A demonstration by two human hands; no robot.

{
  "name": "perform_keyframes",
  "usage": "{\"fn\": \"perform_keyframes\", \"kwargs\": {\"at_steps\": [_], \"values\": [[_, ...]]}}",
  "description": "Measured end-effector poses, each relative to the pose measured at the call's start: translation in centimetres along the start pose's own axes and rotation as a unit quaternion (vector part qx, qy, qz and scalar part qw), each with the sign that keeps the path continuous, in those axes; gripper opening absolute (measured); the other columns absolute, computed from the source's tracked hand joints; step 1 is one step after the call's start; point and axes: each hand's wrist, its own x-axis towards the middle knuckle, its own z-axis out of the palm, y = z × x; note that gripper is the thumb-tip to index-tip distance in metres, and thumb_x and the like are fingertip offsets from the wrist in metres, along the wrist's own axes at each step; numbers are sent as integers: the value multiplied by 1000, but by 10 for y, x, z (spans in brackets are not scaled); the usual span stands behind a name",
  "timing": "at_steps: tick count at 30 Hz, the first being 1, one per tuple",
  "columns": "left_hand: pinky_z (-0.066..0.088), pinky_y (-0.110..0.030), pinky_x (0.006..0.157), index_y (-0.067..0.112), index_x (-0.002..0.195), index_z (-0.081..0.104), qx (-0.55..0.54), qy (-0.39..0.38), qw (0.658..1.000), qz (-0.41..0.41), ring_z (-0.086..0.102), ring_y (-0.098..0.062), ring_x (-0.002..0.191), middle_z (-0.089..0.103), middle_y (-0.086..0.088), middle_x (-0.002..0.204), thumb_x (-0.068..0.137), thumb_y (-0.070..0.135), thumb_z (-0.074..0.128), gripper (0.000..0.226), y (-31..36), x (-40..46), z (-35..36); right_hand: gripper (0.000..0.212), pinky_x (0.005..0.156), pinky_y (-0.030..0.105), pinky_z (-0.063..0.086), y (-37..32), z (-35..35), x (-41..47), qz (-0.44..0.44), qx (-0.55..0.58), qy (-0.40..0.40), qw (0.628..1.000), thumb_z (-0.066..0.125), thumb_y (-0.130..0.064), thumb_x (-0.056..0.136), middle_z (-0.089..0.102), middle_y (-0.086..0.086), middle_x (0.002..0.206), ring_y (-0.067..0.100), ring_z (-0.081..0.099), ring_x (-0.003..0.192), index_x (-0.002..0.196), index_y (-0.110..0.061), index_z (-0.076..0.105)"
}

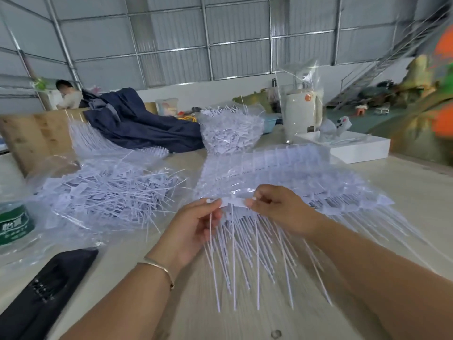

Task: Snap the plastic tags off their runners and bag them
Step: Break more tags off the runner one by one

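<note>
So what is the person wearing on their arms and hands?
Both arms are bare, with no sleeves or gloves in view. The left hand has a thin gold-coloured bangle round its wrist. The right hand wears nothing that shows. The nails on the fingers look pale.

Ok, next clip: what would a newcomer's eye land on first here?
Probably the two hands at centre, left hand and right hand, pinching a white tag strip whose long tails fan down toward the camera. Next, the heap of loose tags on clear plastic at left, and the bulging bag of tags behind.
</note>
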Motion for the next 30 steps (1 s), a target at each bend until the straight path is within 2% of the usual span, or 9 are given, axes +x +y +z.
{"fn": "perform_keyframes", "kwargs": {"at_steps": [3,5,7,11,15,19,22,26,30], "values": [[38,-16,42,15,77,66,-63,-29,997,-19,50,-7,52,55,2,66,73,15,71,7,-1,-2,3,36,67,29,32,-2,-2,-2,8,-9,-14,1000,61,-42,91,42,-8,62,11,41,62,68,-19,47],[41,-16,44,16,74,67,-78,-49,996,-23,51,-7,54,55,2,67,75,15,69,3,-2,-3,5,36,67,28,33,-4,-3,-3,12,25,-26,999,61,-39,92,43,-6,64,12,41,63,74,-10,53],[42,-15,48,19,67,68,-82,-58,995,-24,52,-7,55,56,3,67,76,17,68,8,-2,-5,6,37,62,19,37,-5,-5,-3,18,112,-34,993,63,-35,92,48,-4,63,9,45,61,83,1,60],[43,-14,54,20,64,72,-113,-67,991,-30,54,-5,58,58,5,67,76,18,67,14,2,-8,9,43,61,6,39,-6,-8,-4,24,181,0,983,67,-42,87,51,-5,63,4,48,61,88,1,66],[49,-17,51,19,66,71,-154,-102,982,-28,58,-4,56,60,6,63,77,17,67,12,2,-14,23,55,71,16,39,-8,-7,-6,41,230,-61,970,69,-53,71,53,-5,64,6,48,66,88,-1,68],[46,-18,44,12,70,71,-194,-144,969,-49,60,-9,49,60,2,57,82,22,63,17,0,-17,40,55,57,5,38,-12,-4,-9,40,292,-112,949,68,-51,70,50,-8,59,0,45,56,90,0,66],[33,-15,48,17,66,71,-147,-138,978,-47,49,-5,48,58,5,58,78,30,68,18,0,-16,37,44,53,7,36,-18,-6,-8,42,266,-80,960,70,-50,70,45,-4,59,1,41,52,76,-7,64],[49,-20,51,13,82,67,-185,-69,979,-54,58,-9,58,62,0,72,71,22,76,17,3,-13,28,47,57,9,37,-18,-9,-3,-5,206,50,977,77,-37,77,47,-4,59,-1,43,53,74,6,61],[48,-15,46,8,84,64,-202,-13,978,-54,58,-8,51,63,-3,70,74,11,71,12,7,-10,23,37,70,19,42,-14,-11,0,-9,29,115,993,75,-53,75,56,-20,60,-4,54,65,66,-18,67]]}}
